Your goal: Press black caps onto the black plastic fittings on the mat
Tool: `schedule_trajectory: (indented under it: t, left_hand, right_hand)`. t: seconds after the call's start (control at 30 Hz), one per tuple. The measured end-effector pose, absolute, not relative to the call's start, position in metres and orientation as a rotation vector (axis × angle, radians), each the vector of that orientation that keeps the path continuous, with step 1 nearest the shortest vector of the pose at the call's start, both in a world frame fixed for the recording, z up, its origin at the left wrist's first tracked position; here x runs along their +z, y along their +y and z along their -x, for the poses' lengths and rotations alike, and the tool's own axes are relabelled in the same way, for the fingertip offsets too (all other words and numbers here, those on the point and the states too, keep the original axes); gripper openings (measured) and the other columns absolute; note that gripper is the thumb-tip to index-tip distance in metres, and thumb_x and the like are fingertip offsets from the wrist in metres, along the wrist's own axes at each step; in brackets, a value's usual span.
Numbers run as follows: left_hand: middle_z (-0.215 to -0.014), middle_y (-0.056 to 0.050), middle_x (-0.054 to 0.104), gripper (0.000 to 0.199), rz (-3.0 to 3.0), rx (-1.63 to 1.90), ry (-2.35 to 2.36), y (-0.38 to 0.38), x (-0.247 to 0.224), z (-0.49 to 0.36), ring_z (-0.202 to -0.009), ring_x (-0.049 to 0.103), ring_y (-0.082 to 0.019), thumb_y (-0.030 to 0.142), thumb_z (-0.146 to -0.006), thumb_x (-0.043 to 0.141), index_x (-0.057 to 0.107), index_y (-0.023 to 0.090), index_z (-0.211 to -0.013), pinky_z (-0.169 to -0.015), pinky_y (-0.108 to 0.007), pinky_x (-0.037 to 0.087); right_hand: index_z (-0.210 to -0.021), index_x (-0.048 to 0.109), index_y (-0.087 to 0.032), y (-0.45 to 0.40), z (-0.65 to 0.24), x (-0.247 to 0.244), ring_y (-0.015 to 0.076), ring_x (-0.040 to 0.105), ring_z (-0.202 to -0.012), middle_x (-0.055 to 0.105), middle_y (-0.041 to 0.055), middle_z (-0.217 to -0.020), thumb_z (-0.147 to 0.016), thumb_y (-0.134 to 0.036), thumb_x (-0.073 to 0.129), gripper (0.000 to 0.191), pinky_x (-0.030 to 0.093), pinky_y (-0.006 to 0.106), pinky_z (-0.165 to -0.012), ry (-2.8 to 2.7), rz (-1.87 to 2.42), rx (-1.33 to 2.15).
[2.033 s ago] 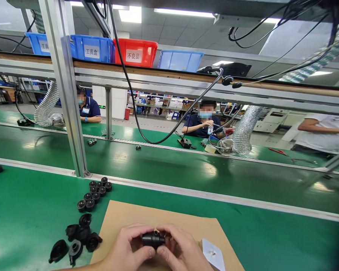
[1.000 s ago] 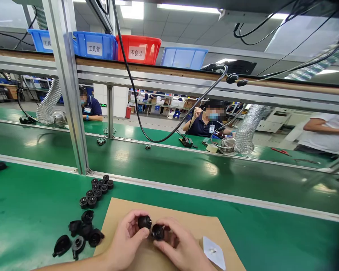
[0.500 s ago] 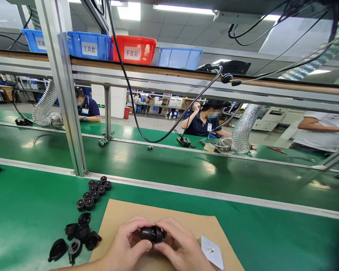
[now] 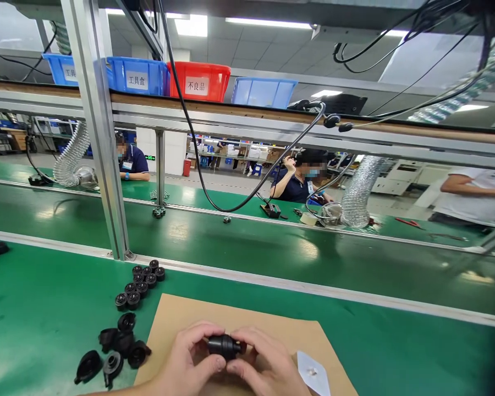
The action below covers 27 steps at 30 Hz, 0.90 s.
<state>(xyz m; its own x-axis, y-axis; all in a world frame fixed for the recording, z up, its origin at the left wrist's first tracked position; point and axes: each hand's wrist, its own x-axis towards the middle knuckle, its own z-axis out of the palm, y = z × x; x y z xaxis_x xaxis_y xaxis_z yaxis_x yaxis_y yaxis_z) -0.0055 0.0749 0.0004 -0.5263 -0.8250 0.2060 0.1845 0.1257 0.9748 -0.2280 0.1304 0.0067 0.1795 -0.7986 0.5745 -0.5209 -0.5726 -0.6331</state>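
Observation:
A black cylindrical part (image 4: 225,346) is held between both hands above a brown cardboard sheet (image 4: 190,311). My left hand (image 4: 193,360) has its thumb and fingers closed on the part's left end. On the right end, my right hand (image 4: 268,360) grips with thumb and fingertips. The two sections of the part sit pressed together, with no gap visible. A white card (image 4: 313,374) with a small object on it lies just right of my right hand.
Several round black pieces (image 4: 133,300) and several black caps (image 4: 88,367) lie on the green table (image 4: 33,319) at the left. A metal post (image 4: 103,137) stands behind them. Co-workers sit beyond; a black cable (image 4: 198,165) hangs in front.
The two sections of the black part, tilted with a gap between them before, are now in line and closed together. The view has shifted slightly.

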Motion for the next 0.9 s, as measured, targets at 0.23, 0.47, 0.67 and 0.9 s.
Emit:
schedule_trajectory:
  t: [0.23, 0.47, 0.67, 0.9]
  left_hand:
    - [-0.121, -0.014, 0.076, 0.04, -0.638, -1.494, -1.6, 0.074, -0.003, 0.006, -0.115, 0.072, -0.032, 0.042, -0.086, 0.087, 0.08, 0.021, -0.119, -0.103, -0.04, 0.057]
    - [-0.117, -0.012, 0.078, 0.035, -0.662, -1.474, -1.636, 0.076, 0.001, 0.004, -0.111, 0.073, -0.031, 0.036, -0.084, 0.087, 0.081, 0.021, -0.116, -0.1, -0.039, 0.058]
    - [-0.119, -0.013, 0.077, 0.04, -0.662, -1.579, -1.57, 0.078, 0.004, 0.006, -0.113, 0.072, -0.032, 0.041, -0.084, 0.088, 0.08, 0.021, -0.118, -0.102, -0.041, 0.058]
    - [-0.124, -0.015, 0.075, 0.049, -0.727, -1.686, -1.473, 0.076, -0.007, 0.005, -0.118, 0.07, -0.034, 0.046, -0.081, 0.092, 0.078, 0.019, -0.12, -0.107, -0.046, 0.056]
  right_hand:
    - [-0.127, 0.065, -0.033, 0.13, 0.228, 0.009, 0.0195, 0.075, -0.092, 0.077, 0.0007, -0.11, -0.097, -0.021, 0.075, 0.033, 0.061, 0.025, -0.079, 1.22, 2.221, -1.396]
    - [-0.111, 0.072, -0.029, 0.132, 0.226, 0.009, 0.0176, 0.069, -0.071, 0.076, -0.0003, -0.092, -0.092, -0.029, 0.081, 0.021, 0.057, 0.025, -0.065, 1.325, 2.1, -1.3]
    - [-0.13, 0.07, -0.029, 0.142, 0.231, 0.013, 0.0222, 0.076, -0.093, 0.078, 0.0058, -0.118, -0.101, -0.037, 0.069, 0.03, 0.063, 0.028, -0.082, 1.371, 1.98, -1.11]
    - [-0.138, 0.06, -0.031, 0.139, 0.239, 0.02, 0.0206, 0.074, -0.093, 0.077, 0.0037, -0.113, -0.102, -0.013, 0.051, 0.041, 0.057, 0.029, -0.08, 1.24, 2.386, -1.015]
